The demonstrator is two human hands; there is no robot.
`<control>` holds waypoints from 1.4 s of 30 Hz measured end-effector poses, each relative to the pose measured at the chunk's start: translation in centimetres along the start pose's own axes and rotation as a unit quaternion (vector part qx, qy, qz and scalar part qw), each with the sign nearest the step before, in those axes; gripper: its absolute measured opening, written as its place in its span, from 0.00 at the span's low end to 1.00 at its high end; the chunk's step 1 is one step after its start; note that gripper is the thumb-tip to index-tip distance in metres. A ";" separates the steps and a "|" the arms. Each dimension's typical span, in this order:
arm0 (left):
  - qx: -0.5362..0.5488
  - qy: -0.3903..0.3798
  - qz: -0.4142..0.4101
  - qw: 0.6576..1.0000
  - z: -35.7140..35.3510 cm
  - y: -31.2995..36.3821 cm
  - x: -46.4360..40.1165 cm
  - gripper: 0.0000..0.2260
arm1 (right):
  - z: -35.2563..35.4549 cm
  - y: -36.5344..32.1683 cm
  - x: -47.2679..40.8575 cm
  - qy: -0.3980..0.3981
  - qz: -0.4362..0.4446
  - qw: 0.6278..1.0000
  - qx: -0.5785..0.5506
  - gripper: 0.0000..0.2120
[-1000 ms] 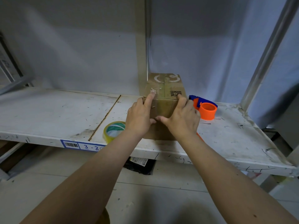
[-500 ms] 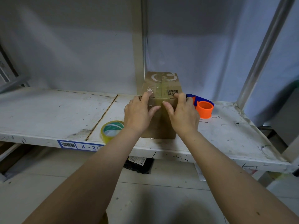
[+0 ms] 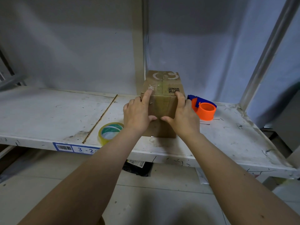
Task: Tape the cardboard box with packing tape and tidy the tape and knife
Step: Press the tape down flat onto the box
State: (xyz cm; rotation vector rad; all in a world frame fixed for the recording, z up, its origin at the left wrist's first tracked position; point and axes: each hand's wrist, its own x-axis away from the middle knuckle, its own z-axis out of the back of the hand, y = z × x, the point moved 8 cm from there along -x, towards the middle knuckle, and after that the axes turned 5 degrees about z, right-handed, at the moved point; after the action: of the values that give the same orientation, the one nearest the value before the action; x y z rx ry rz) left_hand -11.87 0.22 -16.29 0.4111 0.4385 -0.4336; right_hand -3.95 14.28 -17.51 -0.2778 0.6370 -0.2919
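Box (image 3: 164, 82) upright near the shelf (image 3: 48, 111) front edge, left hand (image 3: 138, 116) and right hand (image 3: 181, 117) clamped round its near corners; a sideways drag could knock the dispenser (image 3: 205, 111) or push the tape (image 3: 110, 132) off the edge.

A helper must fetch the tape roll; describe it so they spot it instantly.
On the white shelf, left of the cardboard box, a tape roll lies flat by the front edge. Its yellowish tape and green core set it apart from the orange dispenser right of the box.
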 end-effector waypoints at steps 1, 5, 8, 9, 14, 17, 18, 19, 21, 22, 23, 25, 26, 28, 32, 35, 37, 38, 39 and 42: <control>-0.002 -0.002 0.005 1.000 -0.3 0.0 -0.5 0.41 | -0.3 0.1 -0.5 -0.003 -0.004 1.000 0.001 0.44; 0.001 -0.008 0.017 1.000 -1.5 0.1 -2.6 0.41 | -1.4 0.9 -2.5 -0.010 -0.022 1.000 0.015 0.43; 0.008 -0.011 0.023 1.000 -2.2 0.1 -3.8 0.40 | -2.1 1.3 -3.7 -0.015 -0.036 0.999 0.019 0.43; 0.010 -0.010 0.024 1.000 -2.4 0.1 -4.1 0.40 | -2.3 1.4 -3.9 -0.014 -0.040 0.999 0.019 0.43; 0.004 -0.010 0.022 1.000 -2.7 -0.1 -4.6 0.41 | -2.5 1.5 -4.3 -0.013 -0.048 0.999 0.011 0.43; 0.000 -0.024 0.025 0.999 -2.4 0.1 -4.5 0.40 | -2.3 1.2 -4.0 -0.022 -0.057 0.998 0.009 0.43; 0.001 -0.031 0.026 0.999 -2.2 0.1 -4.4 0.41 | -2.2 1.1 -3.9 -0.027 -0.058 0.998 0.010 0.43; 0.005 -0.041 0.024 0.999 -2.0 0.1 -4.2 0.41 | -2.1 1.0 -3.7 -0.036 -0.059 0.998 0.012 0.43; 0.019 -0.066 0.015 0.998 -1.6 -0.2 -3.7 0.44 | -1.9 0.9 -3.3 -0.062 -0.064 0.996 0.018 0.46; 0.029 -0.077 0.013 0.997 -1.3 -0.6 -3.5 0.45 | -1.8 1.0 -3.0 -0.073 -0.067 0.995 0.022 0.46; 0.040 -0.087 0.017 0.995 -1.0 -1.2 -3.2 0.45 | -1.6 1.0 -2.7 -0.073 -0.072 0.994 0.026 0.47; 0.056 -0.101 0.040 0.993 -0.5 -2.6 -2.6 0.39 | -0.8 0.8 -1.8 -0.035 -0.087 0.995 0.031 0.44; 0.054 -0.104 0.057 0.991 -0.3 -3.5 -2.3 0.36 | -0.3 0.5 -1.3 -0.004 -0.095 0.995 0.024 0.41; 0.033 -0.110 0.091 0.989 0.0 -5.2 -1.2 0.31 | 0.4 -0.3 0.0 0.050 -0.097 0.994 -0.005 0.35; -0.047 -0.166 0.117 0.978 -0.7 -7.2 1.7 0.36 | 0.0 -2.3 2.1 0.042 -0.060 0.996 -0.040 0.24; -0.091 -0.220 0.139 0.961 -1.7 -8.2 3.4 0.39 | -1.2 -3.2 3.1 -0.001 -0.040 0.998 -0.046 0.22; -0.103 -0.228 0.156 0.955 -2.0 -8.8 4.1 0.39 | -1.7 -3.3 3.7 -0.021 -0.034 0.998 -0.053 0.21; -0.106 -0.228 0.164 0.954 -2.1 -9.1 4.4 0.38 | -1.8 -3.3 3.9 -0.027 -0.032 0.998 -0.054 0.21; -0.105 -0.225 0.170 0.954 -2.2 -9.3 4.6 0.38 | -1.8 -3.2 4.2 -0.033 -0.031 0.997 -0.055 0.21; -0.079 -0.195 0.180 0.961 -2.1 -9.5 4.7 0.32 | -1.8 -2.9 4.8 -0.043 -0.031 0.997 -0.053 0.20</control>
State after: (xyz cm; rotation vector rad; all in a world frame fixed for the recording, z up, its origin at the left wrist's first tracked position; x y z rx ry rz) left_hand -13.23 -8.19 -23.00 0.2339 0.0086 -0.1169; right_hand -1.89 9.63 -20.46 -0.4099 0.5598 -0.3040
